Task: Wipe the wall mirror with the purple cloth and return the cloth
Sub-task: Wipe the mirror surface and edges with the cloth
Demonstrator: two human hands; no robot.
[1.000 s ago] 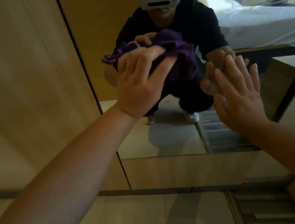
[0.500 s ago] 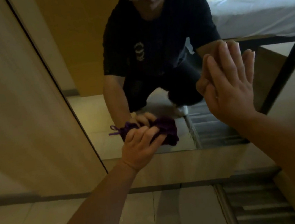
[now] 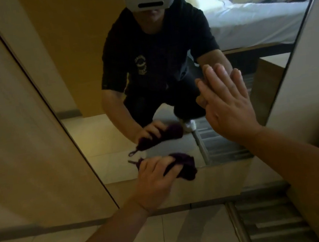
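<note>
The wall mirror (image 3: 100, 136) fills the middle of the view, set in wood panelling. My left hand (image 3: 155, 179) grips the bunched purple cloth (image 3: 184, 165) in front of the mirror's bottom edge, a little off the glass. A loose cord of the cloth sticks out to the left. My right hand (image 3: 227, 108) is flat and open, fingers up, pressed against the glass at the right. The mirror shows a crouching person in dark clothes with a white headset, and the reflected cloth.
Wood panels (image 3: 16, 138) flank the mirror on the left and right (image 3: 309, 74). A dark baseboard strip (image 3: 67, 226) runs along the pale tiled floor (image 3: 169, 238). A slatted floor grate (image 3: 267, 224) lies at the lower right. A white bed shows in the reflection.
My left hand has swept the cloth down the mirror from chest height to the bottom edge and drawn it slightly off the glass. My right hand stays flat on the glass.
</note>
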